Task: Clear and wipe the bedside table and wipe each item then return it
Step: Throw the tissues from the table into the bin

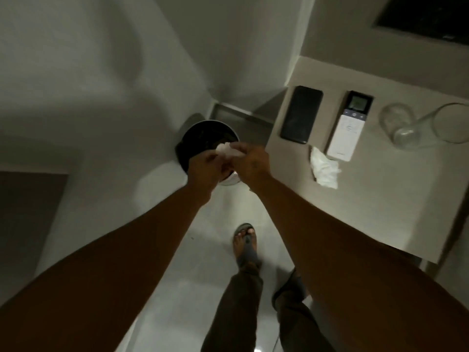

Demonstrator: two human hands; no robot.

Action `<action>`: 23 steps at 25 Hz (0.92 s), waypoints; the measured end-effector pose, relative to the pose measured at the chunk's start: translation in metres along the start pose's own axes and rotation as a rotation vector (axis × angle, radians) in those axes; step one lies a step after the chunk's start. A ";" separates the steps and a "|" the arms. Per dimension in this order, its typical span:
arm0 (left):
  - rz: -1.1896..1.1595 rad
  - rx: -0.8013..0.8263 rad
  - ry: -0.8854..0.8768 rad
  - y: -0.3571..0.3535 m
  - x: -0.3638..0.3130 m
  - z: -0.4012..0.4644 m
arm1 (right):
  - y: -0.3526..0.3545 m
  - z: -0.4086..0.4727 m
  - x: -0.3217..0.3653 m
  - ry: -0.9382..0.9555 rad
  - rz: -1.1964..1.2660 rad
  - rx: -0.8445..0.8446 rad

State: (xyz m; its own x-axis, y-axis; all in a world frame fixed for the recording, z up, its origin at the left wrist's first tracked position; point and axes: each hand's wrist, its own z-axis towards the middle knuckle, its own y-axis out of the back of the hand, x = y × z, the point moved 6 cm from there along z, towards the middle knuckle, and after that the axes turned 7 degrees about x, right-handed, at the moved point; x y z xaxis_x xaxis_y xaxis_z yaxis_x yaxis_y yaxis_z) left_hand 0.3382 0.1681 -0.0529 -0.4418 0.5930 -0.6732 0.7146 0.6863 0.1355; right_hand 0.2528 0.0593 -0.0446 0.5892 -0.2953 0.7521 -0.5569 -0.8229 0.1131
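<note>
My left hand point(204, 165) and my right hand point(251, 161) are stretched out together and both pinch a crumpled white tissue point(226, 149) over a round dark bin point(203, 141) on the floor. To the right stands the beige bedside table point(380, 199). On it lie a black phone point(300, 114), a white remote point(349, 125) with a small screen, a second crumpled white tissue point(324, 170) and two clear glasses: a smaller one point(399, 125) and a larger one point(453, 121) at the frame's right edge.
White walls meet in a corner behind the bin. A dark panel point(30, 219) sits at the left. My sandalled feet point(245, 240) stand on the pale tiled floor beside the table's front edge. A dark frame point(426, 16) hangs on the wall above the table.
</note>
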 end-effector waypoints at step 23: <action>0.527 0.149 0.011 -0.153 0.001 0.022 | 0.117 -0.039 -0.094 -0.299 0.135 -0.475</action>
State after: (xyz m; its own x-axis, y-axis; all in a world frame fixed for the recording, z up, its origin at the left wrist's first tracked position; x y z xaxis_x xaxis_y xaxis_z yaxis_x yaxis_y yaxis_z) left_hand 0.2405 0.0539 -0.0905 -0.0081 0.8457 -0.5336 0.9093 0.2282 0.3479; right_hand 0.1096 0.0093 -0.0770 0.5963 -0.5637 0.5715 -0.7996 -0.4806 0.3602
